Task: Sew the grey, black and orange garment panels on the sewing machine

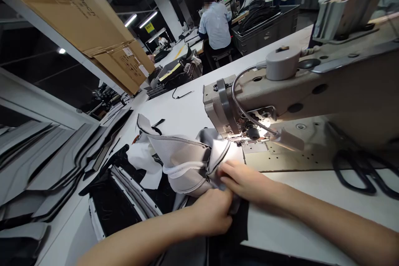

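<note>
A light grey fabric piece with piped seams (183, 151) lies bunched on the table, its right end under the lit needle area of a sewing machine (249, 129). My left hand (215, 212) is closed on the near edge of this fabric, with the fingertips mostly hidden. Just beyond it, my right hand (246, 181) grips the fabric close to the machine's presser foot, thumb and fingers pressed together on the seam. Black fabric with white-edged strips (134, 195) lies to the left and partly below the grey piece.
Black-handled scissors (368, 170) rest on the right of the machine bed. Stacks of grey cut panels (56, 158) spread along the left. A cardboard box (77, 20) stands at the upper left. A person in a light blue shirt (215, 25) sits farther back, beside a dark crate (268, 29).
</note>
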Motion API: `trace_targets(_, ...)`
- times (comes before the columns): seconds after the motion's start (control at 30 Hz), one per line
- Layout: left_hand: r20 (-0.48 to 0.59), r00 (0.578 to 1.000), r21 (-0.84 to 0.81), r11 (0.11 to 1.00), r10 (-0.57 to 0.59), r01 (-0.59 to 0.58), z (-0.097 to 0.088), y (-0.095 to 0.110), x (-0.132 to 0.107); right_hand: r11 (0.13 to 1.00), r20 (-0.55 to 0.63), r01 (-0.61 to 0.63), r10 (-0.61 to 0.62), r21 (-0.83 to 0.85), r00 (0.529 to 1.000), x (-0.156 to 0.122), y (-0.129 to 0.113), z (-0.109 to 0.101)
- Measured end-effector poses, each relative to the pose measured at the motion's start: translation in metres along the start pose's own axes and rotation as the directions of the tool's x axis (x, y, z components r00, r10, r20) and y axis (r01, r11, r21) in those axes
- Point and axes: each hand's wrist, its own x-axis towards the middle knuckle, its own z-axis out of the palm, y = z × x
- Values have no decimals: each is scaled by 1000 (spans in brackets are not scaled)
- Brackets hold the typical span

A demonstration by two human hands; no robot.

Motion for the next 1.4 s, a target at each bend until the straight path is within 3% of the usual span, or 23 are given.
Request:
trace_targets(0.1, -14, 999, -68, 997, 36, -37, -7, -7, 2, 983, -130, 103, -124, -152, 984, -50, -2, -5)
trace_targets(0.2, -18, 996, -159, 983, 87, -89, -15, -11, -1, 926, -245, 238, -314, -294, 918, -81, -12, 5)
trace_targets(0.3, -17, 993, -253, 960, 118, -118, -20, -12, -8, 859, -258, 308, -433, -409, 864, -90, -20, 31)
trace_targets(0.47, -36, 992, -321, 939, 121, -126, -20, -8, -11, 810, -370, 215, -463, -546, 805, -89, -26, 68)
trace_targets(0.6, -15, 992, -286, 950, 125, -124, -17, -5, -3, 815, -386, 201, -456, -544, 802, -88, -26, 76)
trace_targets(0.8, -57, 996, -259, 963, 64, -77, -17, -9, 13, 771, -298, 226, -474, -596, 828, -86, -18, 74)
trace_targets(1.1, -177, 984, -395, 915, 6, -76, -29, -9, 39, 810, -197, 241, -396, -534, 897, -76, -11, 59)
trace_targets(1.4, -266, 964, -302, 947, 22, -105, -43, -4, 66, 863, -127, 218, -305, -456, 944, -63, 3, 40)
